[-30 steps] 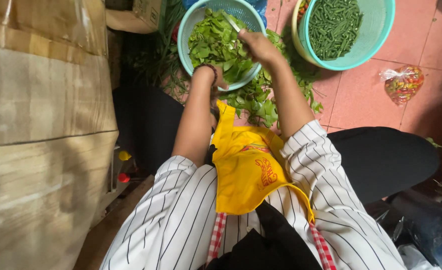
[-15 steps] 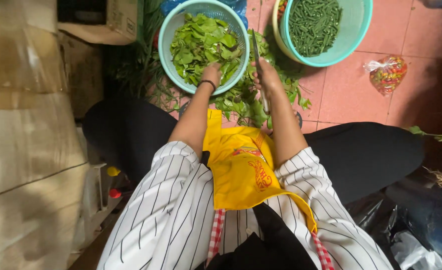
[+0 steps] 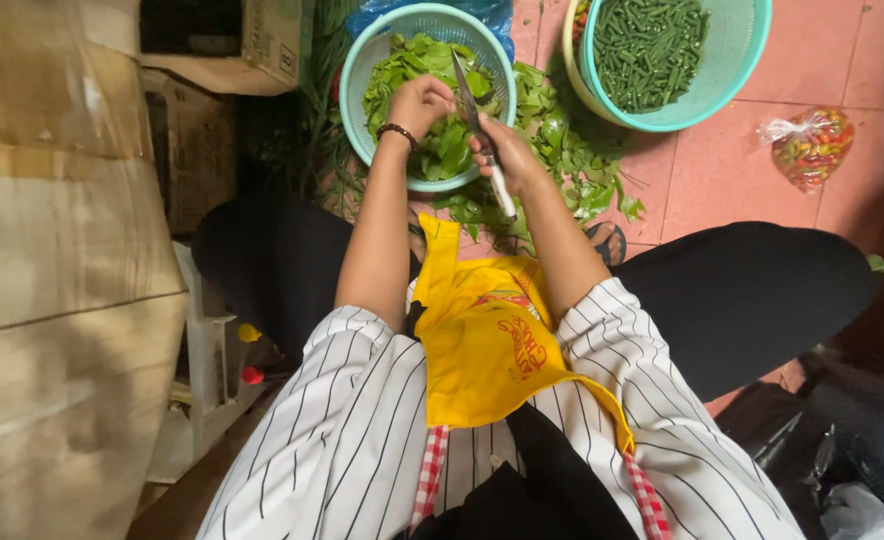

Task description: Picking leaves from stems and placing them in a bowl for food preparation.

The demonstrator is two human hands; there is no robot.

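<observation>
Now your hands have come up together over the near rim of the teal basin of leaves [image 3: 357, 95], where half a second ago they were lower, at its edge above the loose pile on the floor. Your right hand [image 3: 502, 155] is closed around the handle of a knife [image 3: 482, 130], the blade pointing up and away from you across the basin. Your left hand [image 3: 424, 100] is curled shut just beside the blade, pinching what looks like a leaf or stem; its exact hold is hidden by the fingers. The basin itself sits nearer the centre of view than before, so you have leaned in closer to it.

Judging from that, you are at the cutting point, with the blade meeting whatever the left hand pinches, right above the green leaves [image 3: 442, 150] in the basin. More cut greens [image 3: 572, 160] lie spread on the red tiled floor [image 3: 722, 170] just to the right. A second teal basin [image 3: 737, 60] of chopped green beans stands beyond, and a clear bag of chillies [image 3: 812, 145] lies well apart.
</observation>
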